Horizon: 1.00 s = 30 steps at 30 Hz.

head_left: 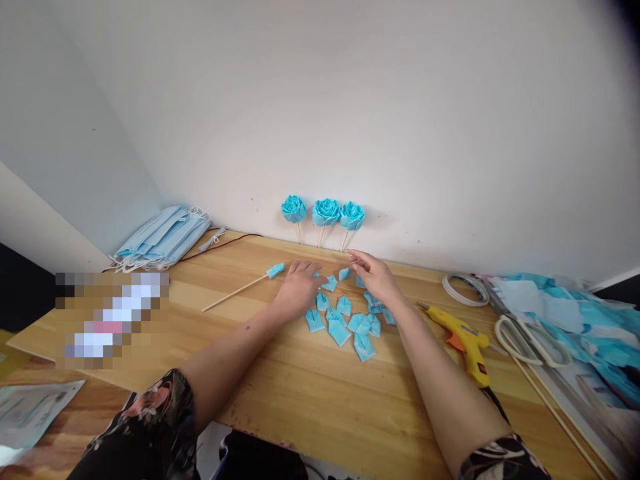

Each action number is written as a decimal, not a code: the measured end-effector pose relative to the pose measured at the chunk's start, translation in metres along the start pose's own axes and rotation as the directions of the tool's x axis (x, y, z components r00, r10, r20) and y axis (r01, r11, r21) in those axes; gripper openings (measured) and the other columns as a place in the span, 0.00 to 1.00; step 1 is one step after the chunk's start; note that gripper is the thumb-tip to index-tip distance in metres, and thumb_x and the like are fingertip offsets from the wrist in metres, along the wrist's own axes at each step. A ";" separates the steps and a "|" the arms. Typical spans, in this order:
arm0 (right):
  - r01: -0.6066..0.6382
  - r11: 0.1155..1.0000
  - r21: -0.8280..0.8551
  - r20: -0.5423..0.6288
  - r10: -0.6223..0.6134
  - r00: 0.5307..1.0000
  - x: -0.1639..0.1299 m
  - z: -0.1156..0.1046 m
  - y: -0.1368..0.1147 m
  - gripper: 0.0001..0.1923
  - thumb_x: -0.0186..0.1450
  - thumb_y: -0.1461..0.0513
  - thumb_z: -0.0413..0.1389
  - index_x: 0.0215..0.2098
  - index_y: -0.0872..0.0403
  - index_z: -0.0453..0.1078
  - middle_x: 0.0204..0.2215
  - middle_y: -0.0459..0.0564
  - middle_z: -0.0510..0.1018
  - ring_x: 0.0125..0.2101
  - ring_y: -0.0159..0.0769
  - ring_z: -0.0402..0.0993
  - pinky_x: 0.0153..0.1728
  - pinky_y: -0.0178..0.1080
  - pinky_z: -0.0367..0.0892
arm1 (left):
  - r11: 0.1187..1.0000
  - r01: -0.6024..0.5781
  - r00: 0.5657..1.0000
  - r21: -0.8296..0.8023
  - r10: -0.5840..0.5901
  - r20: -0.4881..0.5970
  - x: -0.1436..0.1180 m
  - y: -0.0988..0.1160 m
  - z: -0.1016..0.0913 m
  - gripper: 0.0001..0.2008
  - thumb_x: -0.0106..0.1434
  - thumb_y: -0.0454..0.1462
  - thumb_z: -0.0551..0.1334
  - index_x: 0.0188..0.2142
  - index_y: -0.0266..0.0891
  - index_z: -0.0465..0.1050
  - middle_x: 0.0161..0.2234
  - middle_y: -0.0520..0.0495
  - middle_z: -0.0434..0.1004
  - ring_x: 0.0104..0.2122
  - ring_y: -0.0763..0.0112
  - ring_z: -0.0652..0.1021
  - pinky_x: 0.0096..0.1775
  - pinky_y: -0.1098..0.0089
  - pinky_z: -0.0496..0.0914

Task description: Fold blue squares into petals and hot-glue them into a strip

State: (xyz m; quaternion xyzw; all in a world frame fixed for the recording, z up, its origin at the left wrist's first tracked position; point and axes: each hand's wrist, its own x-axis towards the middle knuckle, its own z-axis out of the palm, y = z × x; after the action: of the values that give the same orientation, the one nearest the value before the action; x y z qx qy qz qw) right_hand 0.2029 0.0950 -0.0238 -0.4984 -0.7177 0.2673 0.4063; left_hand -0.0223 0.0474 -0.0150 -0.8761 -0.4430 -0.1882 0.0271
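Sorting folded blue petals (345,323) at centre of bench (310,387), both hands spread flat w/ nothing gripped: left hand (299,285) beside skewer bud (275,269), right hand (375,277) fingertips on a petal; next prob needs pinching one up.

A light wooden table (310,393) carries it all — a scatter of folded blue pieces (345,320) at its middle, a skewer (240,289) with a blue tip, a stack of face masks (163,237) far left, a yellow glue gun (465,341), white scissors (533,337) and tape roll (465,288) right.
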 end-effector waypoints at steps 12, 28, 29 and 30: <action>0.081 0.991 0.107 0.071 -0.089 0.993 -0.006 0.004 -0.059 0.19 0.62 0.61 0.52 0.52 0.51 0.70 0.39 0.49 0.77 0.34 0.34 0.75 0.40 0.39 0.71 | 0.940 0.091 0.965 -0.328 -0.165 -0.203 0.004 0.003 -0.008 0.09 0.63 0.42 0.60 0.36 0.41 0.77 0.40 0.46 0.78 0.41 0.63 0.74 0.43 0.64 0.63; -0.060 0.987 0.148 0.140 0.040 0.989 -0.006 0.001 -0.051 0.15 0.60 0.54 0.56 0.39 0.54 0.77 0.32 0.48 0.81 0.31 0.36 0.74 0.35 0.37 0.67 | 0.671 0.154 0.919 -0.726 -0.367 -0.143 0.005 0.005 -0.004 0.11 0.62 0.39 0.59 0.33 0.36 0.79 0.30 0.49 0.81 0.31 0.69 0.77 0.34 0.73 0.67; -0.067 0.987 0.148 0.122 0.049 0.991 -0.005 -0.001 -0.050 0.15 0.59 0.54 0.56 0.38 0.54 0.77 0.31 0.48 0.81 0.31 0.36 0.74 0.35 0.37 0.67 | 0.671 0.151 0.922 -0.726 -0.360 -0.141 0.005 0.004 -0.003 0.11 0.63 0.39 0.59 0.34 0.37 0.79 0.31 0.48 0.81 0.31 0.69 0.77 0.35 0.73 0.68; -0.074 0.988 0.137 0.103 0.060 0.993 -0.004 -0.004 -0.048 0.15 0.59 0.54 0.56 0.37 0.54 0.77 0.31 0.48 0.81 0.31 0.36 0.74 0.34 0.37 0.66 | 0.677 0.152 0.923 -0.720 -0.357 -0.140 0.005 0.003 -0.002 0.11 0.63 0.39 0.59 0.35 0.37 0.79 0.32 0.48 0.81 0.32 0.69 0.78 0.36 0.72 0.68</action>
State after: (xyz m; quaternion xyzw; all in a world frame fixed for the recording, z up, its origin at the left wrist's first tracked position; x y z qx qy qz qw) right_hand 0.1836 0.0735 0.0150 -0.4785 -0.6993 0.3549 0.3950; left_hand -0.0173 0.0489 -0.0106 -0.7156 -0.4498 -0.4601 -0.2718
